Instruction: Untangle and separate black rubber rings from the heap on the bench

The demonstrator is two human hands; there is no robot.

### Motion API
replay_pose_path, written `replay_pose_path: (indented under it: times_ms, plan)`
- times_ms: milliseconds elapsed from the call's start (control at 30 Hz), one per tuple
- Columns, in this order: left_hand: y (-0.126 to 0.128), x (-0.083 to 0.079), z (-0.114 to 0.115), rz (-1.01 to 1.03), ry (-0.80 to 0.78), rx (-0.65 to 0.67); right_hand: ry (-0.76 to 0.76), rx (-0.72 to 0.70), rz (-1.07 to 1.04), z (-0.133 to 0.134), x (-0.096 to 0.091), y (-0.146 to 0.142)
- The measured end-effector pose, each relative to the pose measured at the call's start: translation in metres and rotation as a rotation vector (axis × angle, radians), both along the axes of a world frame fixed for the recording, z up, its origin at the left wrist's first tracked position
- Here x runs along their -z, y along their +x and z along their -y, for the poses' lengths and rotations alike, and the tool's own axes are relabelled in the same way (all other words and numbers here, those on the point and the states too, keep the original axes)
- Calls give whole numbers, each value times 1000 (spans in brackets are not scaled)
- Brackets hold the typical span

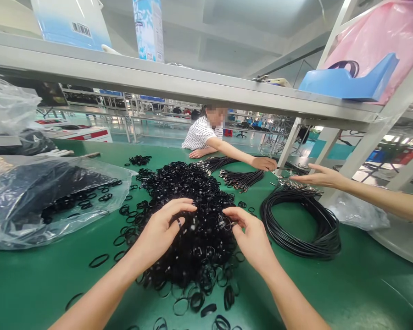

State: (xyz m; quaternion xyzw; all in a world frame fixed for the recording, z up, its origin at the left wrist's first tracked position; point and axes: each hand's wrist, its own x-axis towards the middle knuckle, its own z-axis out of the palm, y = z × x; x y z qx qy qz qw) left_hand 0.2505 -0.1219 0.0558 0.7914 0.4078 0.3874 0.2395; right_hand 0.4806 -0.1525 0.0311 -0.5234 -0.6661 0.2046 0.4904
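Note:
A big heap of black rubber rings [189,201] lies on the green table [347,284]. My left hand [161,229] rests on the heap with its fingers curled, thumb and forefinger pinched on rings. My right hand [249,233] sits at the heap's right side and pinches a single black ring [225,223] between thumb and fingertips. Loose rings are scattered around the heap and toward the near edge.
A clear plastic bag [51,197] with more rings lies at the left. A coil of black cables [303,224] lies to the right, where another person's hand [318,176] reaches in. A person in a striped shirt [201,133] across the table handles cable bundles [241,178]. A shelf [158,82] hangs overhead.

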Motion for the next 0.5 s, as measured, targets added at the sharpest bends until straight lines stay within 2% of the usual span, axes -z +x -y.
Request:
replay_pose_path:
  times_ms: [167, 267, 367, 500]
  plan:
    - [0, 1, 0, 66, -11, -1, 12, -38, 13, 4, -2, -6]
    - [2, 1, 1, 101, -26, -9, -18, 8, 83, 4, -1, -7]
    - [2, 2, 3, 6, -64, -47, -50, 62, 167, -2, 3, -1]
    - [2, 3, 2, -183, -91, -106, -92, 149, 260, -24, 14, 19]
